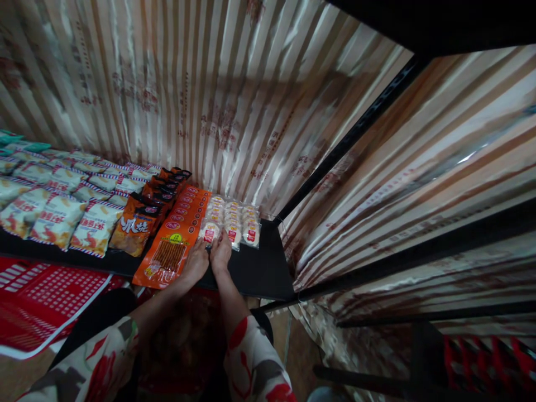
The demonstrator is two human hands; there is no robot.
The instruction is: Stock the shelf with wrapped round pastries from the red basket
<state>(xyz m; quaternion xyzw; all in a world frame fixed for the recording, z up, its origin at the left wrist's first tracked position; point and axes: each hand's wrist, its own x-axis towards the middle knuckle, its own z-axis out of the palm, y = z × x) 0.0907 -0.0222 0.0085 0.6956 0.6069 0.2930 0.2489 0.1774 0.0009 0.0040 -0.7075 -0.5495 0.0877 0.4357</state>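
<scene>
My left hand [198,259] and my right hand [220,252] are close together at the front of a black shelf [262,273]. Their closed fingers grip the near edge of a small clear packet [210,230] holding a round white snack with a red label. Behind and right of it, similar packets [251,233] lie in short rows. Beside my left wrist is a large flat orange bag [171,248] with brown sticks showing through its window, its front end jutting past the shelf edge. My fingertips are partly hidden.
Orange and black snack bags [132,223] and rows of white snack bags [58,220] fill the shelf's left side. Below are a red plastic basket [50,301] and a dark floor area. Striped sheeting [209,84] hangs behind, and a black metal post [347,139] rises at the right corner.
</scene>
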